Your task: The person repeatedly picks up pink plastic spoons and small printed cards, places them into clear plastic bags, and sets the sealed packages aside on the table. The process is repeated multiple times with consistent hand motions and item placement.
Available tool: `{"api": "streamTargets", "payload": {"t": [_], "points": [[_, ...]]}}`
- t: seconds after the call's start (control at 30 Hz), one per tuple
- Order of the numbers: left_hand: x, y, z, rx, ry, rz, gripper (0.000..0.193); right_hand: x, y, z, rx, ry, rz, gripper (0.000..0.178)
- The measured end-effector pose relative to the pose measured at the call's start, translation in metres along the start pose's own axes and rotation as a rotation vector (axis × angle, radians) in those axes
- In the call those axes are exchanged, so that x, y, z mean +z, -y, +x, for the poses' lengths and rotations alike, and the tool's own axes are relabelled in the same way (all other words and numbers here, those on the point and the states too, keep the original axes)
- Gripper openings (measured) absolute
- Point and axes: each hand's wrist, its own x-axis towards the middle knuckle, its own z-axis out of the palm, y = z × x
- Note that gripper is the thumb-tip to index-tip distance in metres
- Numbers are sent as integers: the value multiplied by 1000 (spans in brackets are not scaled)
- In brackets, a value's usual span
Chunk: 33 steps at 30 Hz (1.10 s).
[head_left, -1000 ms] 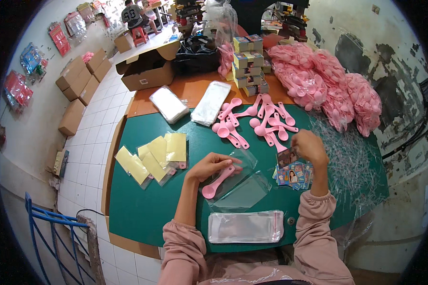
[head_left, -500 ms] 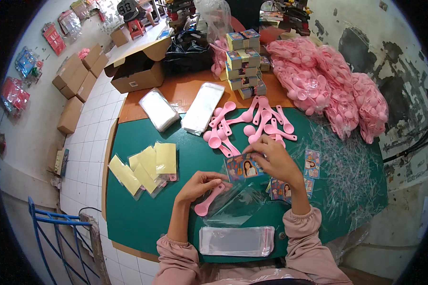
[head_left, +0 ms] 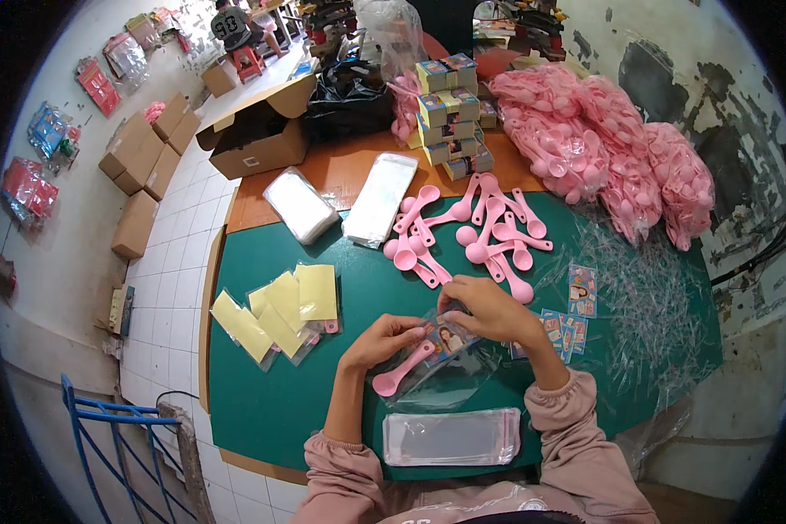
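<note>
My left hand is closed, thumb and fingers pinching a clear plastic bag near its upper edge. A pink measuring spoon lies by the left thumb, bowl toward me; whether it is inside the bag or against it, I cannot tell. My right hand pinches a colourful printed card, which is tilted and overlaps the bag's upper part. Close to my body lies a stack of clear bags. More printed cards lie right of my right hand.
Loose pink spoons lie beyond my hands. Filled packets with yellow backs are at left. Two white bag stacks, banded card piles and an open carton stand farther back. Big bags of spoons and plastic strips are at right.
My right hand has brought the card down and toward my left hand, onto the bag's upper part. A pink spoon now shows just beyond my right hand. The whole view has shifted slightly.
</note>
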Motion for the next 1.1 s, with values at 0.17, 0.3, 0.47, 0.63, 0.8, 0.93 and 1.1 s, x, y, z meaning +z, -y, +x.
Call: {"api": "streamTargets", "payload": {"t": [0.17,0.3,0.47,0.63,0.8,0.93,1.1], "points": [[0,-6,8,52,25,-2,27,-4,-3,2,77,46,99,23],[-9,-6,12,21,50,-4,48,-11,-11,0,284,217,188,26],[-12,-1,13,30,39,91,61,9,-14,5,119,297,41,26],[-10,0,10,94,-46,158,63,13,-7,6,320,187,197,22],[-11,-19,-14,31,-91,215,41,-1,-19,3,309,133,377,17],[-20,2,-28,145,-141,292,26,-6,-15,0,254,128,350,14],[-15,3,-24,130,-200,374,28,-6,-20,-1,379,239,371,15]]}}
